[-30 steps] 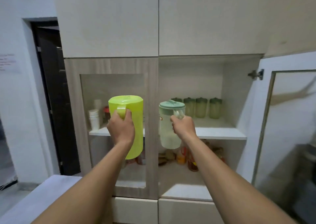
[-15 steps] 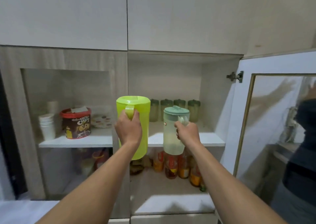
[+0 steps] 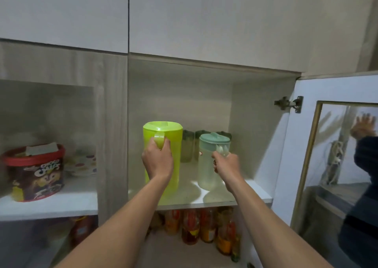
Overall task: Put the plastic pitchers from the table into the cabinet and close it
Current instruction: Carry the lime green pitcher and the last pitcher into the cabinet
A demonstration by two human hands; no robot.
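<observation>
A lime-green pitcher (image 3: 173,143) stands upright on the cabinet's upper shelf (image 3: 253,198), in the open right-hand compartment. My left hand (image 3: 158,161) is closed around its handle. To its right sits a clear pitcher with a teal lid (image 3: 206,171), also upright on the shelf, with my right hand (image 3: 226,164) gripping its handle. The cabinet door (image 3: 306,151) with a glass pane hangs open at the right on its hinge (image 3: 288,103).
Several green-lidded jars (image 3: 187,145) line the back of the shelf behind the pitchers. Bottles (image 3: 190,226) crowd the shelf below. A red cereal tub (image 3: 34,171) sits behind the shut left glass door. The open door's pane reflects a person.
Both hands have carried the pitchers forward into the open compartment and lowered them onto the shelf. My view has moved closer to the cabinet.
</observation>
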